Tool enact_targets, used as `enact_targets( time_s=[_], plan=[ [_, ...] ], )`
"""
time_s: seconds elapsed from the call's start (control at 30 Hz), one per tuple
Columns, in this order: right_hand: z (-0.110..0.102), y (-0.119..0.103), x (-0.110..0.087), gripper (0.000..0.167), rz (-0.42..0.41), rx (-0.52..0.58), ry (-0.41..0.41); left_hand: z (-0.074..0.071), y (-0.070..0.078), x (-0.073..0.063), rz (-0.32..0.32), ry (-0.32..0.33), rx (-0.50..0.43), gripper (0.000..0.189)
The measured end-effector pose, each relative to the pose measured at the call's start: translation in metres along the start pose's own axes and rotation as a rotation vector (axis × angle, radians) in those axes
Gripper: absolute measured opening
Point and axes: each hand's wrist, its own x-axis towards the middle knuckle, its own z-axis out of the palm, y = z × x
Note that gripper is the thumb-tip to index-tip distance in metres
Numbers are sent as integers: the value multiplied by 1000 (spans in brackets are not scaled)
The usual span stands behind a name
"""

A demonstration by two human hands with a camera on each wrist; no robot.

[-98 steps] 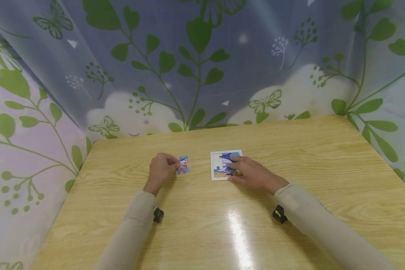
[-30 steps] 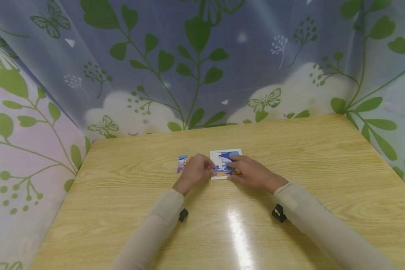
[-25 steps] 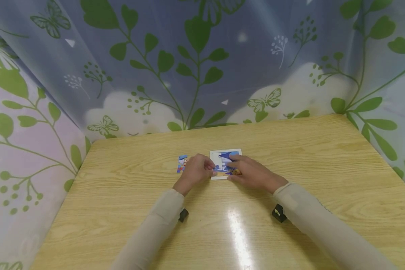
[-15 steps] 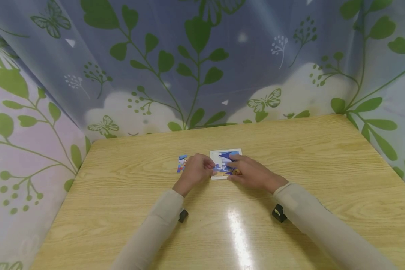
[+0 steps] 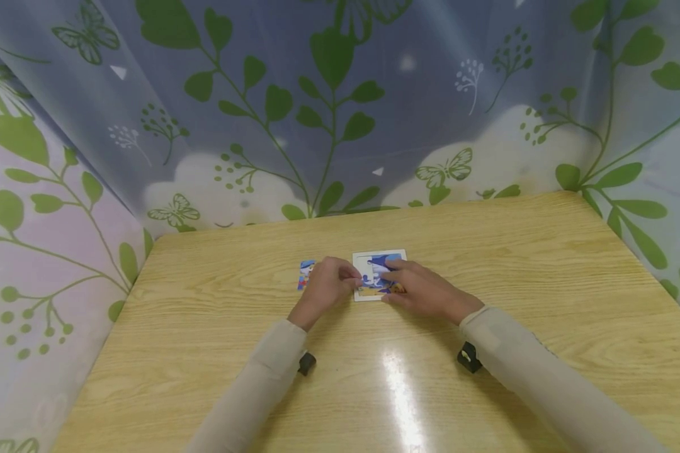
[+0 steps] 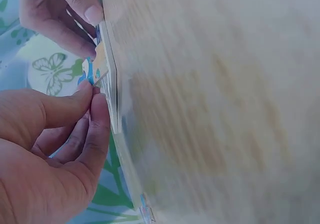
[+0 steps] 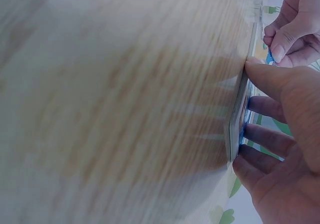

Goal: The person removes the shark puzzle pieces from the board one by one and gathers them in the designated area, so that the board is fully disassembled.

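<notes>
My left hand (image 5: 328, 286) is at the left edge of a small white-framed jigsaw puzzle board (image 5: 369, 299). Between thumb and forefinger it pinches a small jigsaw piece (image 6: 95, 69), tan and blue, tilted over the frame in the left wrist view. My right hand (image 5: 427, 292) rests on the board's right side. Its fingertips press the picture, with the thumb at the near rim (image 7: 235, 119). Blue and tan pieces fill part of the board; a pale bare area shows at its upper left. My right fingers hide part of the picture.
Loose colourful jigsaw pieces (image 5: 306, 275) lie left of the board, partly behind my left hand. The wooden table (image 5: 204, 352) reaches back to a leaf-patterned curtain (image 5: 340, 126).
My left hand has come right from the loose pieces to the board with a piece. Lately its fingertips have risen slightly, uncovering more of the lower-left picture. My right hand stays in place.
</notes>
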Motion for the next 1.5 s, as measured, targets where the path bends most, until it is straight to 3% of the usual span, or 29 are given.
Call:
enact_targets(
  time_s=[0.37, 0.67, 0.8, 1.17, 1.5],
  plan=[
    [0, 0, -1, 51, 7, -4, -10, -14, -13, -8, 11, 45, -80, 6],
    [0, 1, -2, 52, 2, -7, -15, -37, -29, -21, -82, 55, -85, 5],
    [0, 1, -2, 52, 4, -6, -18, -46, -39, -27, -95, 56, -95, 4],
    [0, 0, -2, 51, -1, 2, -16, -62, -56, -42, -94, 73, -78, 4],
    [-1, 0, -3, 51, 5, 18, -17, -68, -63, -49, -132, 47, -11, 4]
  ],
)
